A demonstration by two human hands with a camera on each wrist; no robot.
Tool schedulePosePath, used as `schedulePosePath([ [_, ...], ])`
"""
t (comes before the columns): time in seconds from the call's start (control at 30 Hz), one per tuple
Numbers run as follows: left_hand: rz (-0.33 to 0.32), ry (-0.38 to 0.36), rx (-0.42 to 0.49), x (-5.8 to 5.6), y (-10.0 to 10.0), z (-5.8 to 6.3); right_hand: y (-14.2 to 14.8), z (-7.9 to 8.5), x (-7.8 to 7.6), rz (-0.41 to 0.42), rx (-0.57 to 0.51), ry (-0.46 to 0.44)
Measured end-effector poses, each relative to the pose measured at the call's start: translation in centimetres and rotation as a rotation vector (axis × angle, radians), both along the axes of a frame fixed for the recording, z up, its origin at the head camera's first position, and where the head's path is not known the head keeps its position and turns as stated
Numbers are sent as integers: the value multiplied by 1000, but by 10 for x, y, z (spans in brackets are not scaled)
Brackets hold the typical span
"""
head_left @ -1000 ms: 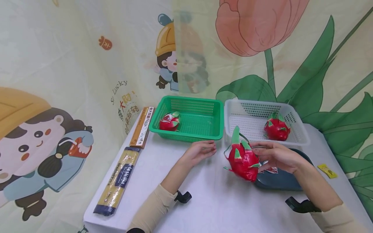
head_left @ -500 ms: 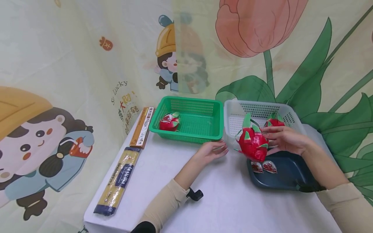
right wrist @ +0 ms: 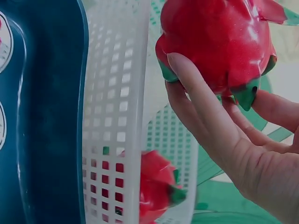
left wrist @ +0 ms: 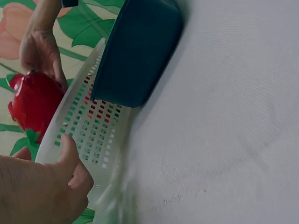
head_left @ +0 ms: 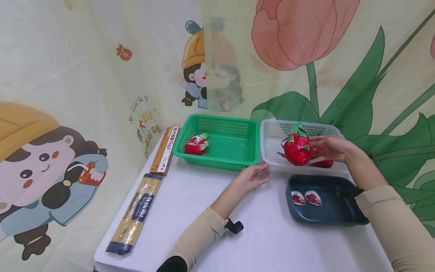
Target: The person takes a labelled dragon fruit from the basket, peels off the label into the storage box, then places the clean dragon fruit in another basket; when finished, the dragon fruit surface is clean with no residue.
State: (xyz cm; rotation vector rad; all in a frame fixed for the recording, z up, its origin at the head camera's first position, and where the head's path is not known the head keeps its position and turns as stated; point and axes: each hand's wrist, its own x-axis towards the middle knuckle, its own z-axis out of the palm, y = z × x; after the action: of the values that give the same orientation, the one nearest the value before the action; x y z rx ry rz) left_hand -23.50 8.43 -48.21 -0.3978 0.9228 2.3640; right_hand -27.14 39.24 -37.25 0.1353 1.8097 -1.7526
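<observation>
Right hand (head_left: 330, 148) grips glossy, roundish red dragon fruit with green leaf tips (head_left: 297, 150), right of frame centre; fruit lies left of fingers, leafy end up, over white perforated plastic basket (head_left: 270, 146). Left hand (head_left: 253, 176) farther off, fingers relaxed, holding nothing. Smooth dark-blue tray (head_left: 334, 213) sits lower right.

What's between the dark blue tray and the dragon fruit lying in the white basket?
The white basket's perforated side wall; the right wrist view shows it.
</observation>
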Motion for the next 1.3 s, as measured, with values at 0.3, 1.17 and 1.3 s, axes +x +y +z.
schedulePosePath([
  [0.3, 58, -39, 84, -3, 5, -1, 4, -24, -21, -57, -10, -73],
  [1.17, 156, -42, 110, -7, 20, 5, -3, -37, -35, -74, 312, -14],
  [1.3, 168, -46, 89, -5, 20, 6, -11, -42, -38, -107, 446, 37],
])
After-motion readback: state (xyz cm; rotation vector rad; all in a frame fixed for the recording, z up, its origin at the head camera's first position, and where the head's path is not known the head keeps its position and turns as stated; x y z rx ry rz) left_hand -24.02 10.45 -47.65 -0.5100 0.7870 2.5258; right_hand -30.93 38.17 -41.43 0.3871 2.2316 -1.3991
